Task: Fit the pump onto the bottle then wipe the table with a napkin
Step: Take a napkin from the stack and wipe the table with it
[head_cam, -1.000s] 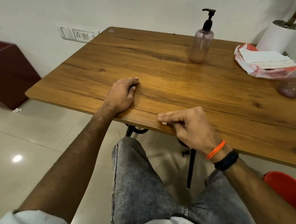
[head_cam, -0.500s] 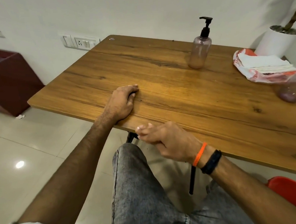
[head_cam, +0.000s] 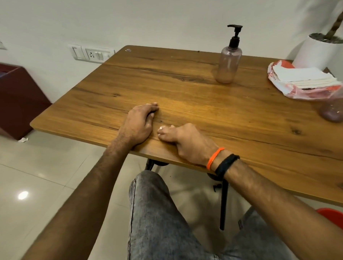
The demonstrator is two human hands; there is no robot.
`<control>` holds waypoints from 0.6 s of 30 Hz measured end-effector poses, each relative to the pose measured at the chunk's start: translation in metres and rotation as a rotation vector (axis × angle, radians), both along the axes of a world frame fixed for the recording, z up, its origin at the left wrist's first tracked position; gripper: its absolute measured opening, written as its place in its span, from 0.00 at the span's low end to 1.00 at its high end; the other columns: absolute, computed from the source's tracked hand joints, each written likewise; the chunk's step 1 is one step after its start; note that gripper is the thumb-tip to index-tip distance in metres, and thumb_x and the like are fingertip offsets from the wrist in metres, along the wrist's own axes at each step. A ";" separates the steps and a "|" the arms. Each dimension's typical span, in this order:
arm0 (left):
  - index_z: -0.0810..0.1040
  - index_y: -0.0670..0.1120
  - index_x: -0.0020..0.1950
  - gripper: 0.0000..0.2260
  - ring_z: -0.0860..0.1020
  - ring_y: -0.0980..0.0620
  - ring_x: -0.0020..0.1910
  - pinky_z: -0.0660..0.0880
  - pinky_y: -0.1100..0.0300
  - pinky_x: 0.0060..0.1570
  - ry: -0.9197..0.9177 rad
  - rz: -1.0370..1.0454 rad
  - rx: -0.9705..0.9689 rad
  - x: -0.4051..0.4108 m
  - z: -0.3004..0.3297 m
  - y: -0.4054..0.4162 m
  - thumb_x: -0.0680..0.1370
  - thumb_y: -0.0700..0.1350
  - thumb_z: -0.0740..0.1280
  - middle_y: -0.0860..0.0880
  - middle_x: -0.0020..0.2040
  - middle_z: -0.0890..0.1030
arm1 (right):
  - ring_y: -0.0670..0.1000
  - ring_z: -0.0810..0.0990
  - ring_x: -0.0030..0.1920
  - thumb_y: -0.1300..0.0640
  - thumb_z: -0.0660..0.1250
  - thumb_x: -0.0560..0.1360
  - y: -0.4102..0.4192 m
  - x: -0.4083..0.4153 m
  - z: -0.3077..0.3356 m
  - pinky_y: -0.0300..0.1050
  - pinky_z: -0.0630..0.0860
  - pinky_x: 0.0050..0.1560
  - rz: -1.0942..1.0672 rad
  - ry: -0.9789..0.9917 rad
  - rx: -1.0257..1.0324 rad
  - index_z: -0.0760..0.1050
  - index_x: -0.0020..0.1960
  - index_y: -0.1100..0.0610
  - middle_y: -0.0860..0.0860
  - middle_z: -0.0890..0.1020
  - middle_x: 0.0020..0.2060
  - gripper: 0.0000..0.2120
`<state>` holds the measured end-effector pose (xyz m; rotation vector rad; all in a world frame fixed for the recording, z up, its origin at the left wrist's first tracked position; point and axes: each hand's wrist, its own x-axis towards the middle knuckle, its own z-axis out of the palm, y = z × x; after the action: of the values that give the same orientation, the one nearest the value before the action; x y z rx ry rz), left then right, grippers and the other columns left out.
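A clear pinkish bottle [head_cam: 230,67] stands upright at the far side of the wooden table [head_cam: 184,83], with a black pump [head_cam: 234,35] sitting on its neck. A stack of white napkins [head_cam: 303,76] lies in a red-and-white plastic wrapper at the far right. My left hand [head_cam: 140,123] rests palm down near the front edge, fingers loosely bent, holding nothing. My right hand [head_cam: 185,141] lies just right of it, fingers bunched together with tips on the wood, nothing visible in it. Both hands are far from the bottle and napkins.
A second pinkish bottle [head_cam: 338,105], blurred, sits at the right edge. A white plant pot [head_cam: 319,52] stands behind the napkins. A dark red bin [head_cam: 12,98] is on the floor at left. A red chair seat [head_cam: 342,222] shows at lower right.
My right hand slid left off the front edge, then came back onto the table beside my left hand. The left hand stayed put.
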<state>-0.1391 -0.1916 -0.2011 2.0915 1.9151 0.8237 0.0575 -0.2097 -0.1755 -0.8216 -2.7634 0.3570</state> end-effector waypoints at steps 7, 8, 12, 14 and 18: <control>0.75 0.45 0.68 0.16 0.69 0.50 0.70 0.59 0.61 0.69 -0.010 0.013 0.013 0.003 0.001 0.000 0.81 0.40 0.59 0.50 0.70 0.74 | 0.41 0.80 0.60 0.75 0.65 0.70 -0.012 0.037 0.004 0.39 0.75 0.63 0.129 0.309 -0.323 0.83 0.55 0.57 0.49 0.84 0.56 0.20; 0.75 0.45 0.68 0.16 0.69 0.50 0.71 0.59 0.59 0.70 -0.012 0.018 0.002 0.003 0.000 0.000 0.81 0.41 0.59 0.50 0.70 0.74 | 0.40 0.79 0.60 0.74 0.65 0.71 -0.004 0.042 0.005 0.38 0.75 0.64 0.041 0.359 -0.339 0.83 0.56 0.55 0.46 0.84 0.56 0.21; 0.75 0.46 0.68 0.16 0.68 0.49 0.71 0.60 0.55 0.72 -0.023 0.024 -0.022 0.006 0.001 0.007 0.81 0.41 0.60 0.49 0.71 0.73 | 0.39 0.79 0.59 0.72 0.63 0.72 0.050 0.050 0.005 0.39 0.72 0.67 -0.412 0.480 -0.196 0.84 0.54 0.52 0.45 0.84 0.54 0.20; 0.74 0.45 0.69 0.16 0.68 0.49 0.71 0.60 0.54 0.73 0.006 0.020 -0.020 0.008 0.001 0.012 0.81 0.41 0.60 0.48 0.71 0.73 | 0.42 0.80 0.58 0.72 0.63 0.71 0.078 0.047 0.003 0.34 0.70 0.66 -0.518 0.418 -0.115 0.84 0.53 0.54 0.48 0.85 0.53 0.20; 0.74 0.44 0.68 0.16 0.69 0.47 0.71 0.60 0.54 0.72 0.039 0.005 -0.001 0.007 -0.002 0.019 0.81 0.42 0.59 0.46 0.71 0.74 | 0.49 0.80 0.61 0.73 0.61 0.70 0.121 0.036 -0.003 0.37 0.70 0.68 -0.533 0.222 -0.073 0.82 0.58 0.56 0.52 0.83 0.58 0.22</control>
<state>-0.1319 -0.1730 -0.2027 2.1184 1.9402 0.7884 0.0937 -0.0886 -0.1788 -1.3916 -2.2289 0.4125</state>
